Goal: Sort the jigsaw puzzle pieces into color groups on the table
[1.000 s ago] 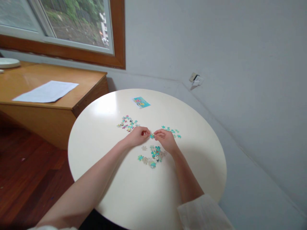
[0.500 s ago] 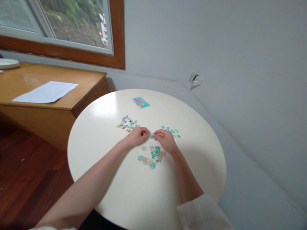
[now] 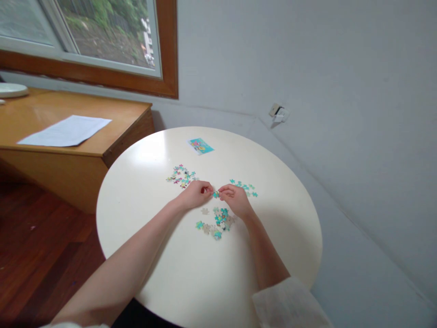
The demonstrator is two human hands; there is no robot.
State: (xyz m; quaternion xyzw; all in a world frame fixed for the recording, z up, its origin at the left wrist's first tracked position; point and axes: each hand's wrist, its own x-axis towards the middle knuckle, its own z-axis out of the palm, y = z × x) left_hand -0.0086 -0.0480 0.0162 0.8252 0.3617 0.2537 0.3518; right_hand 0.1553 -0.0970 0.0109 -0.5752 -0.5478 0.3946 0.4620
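Small teal and yellow jigsaw puzzle pieces (image 3: pixel 216 194) sit between my two hands, above the middle of a round white table (image 3: pixel 170 273). My left hand (image 3: pixel 197 194) pinches them from the left with thumb and forefinger. From the right, the closed fingertips of my right hand (image 3: pixel 236 199) grip the same pieces. Whether they are joined is too small to tell. Nearer to me lies a loose cluster of puzzle pieces (image 3: pixel 222 216), some with the grey back up. Pink and teal pieces (image 3: pixel 180 175) are spread beyond my left hand, and teal ones (image 3: pixel 251 187) beyond my right.
A picture card (image 3: pixel 200 146) with a teal background lies at the table's far side. On the left stands a wooden desk (image 3: pixel 126 109) with a white paper sheet (image 3: pixel 68 131). A wall socket with a plug (image 3: pixel 279 113) is on the wall behind.
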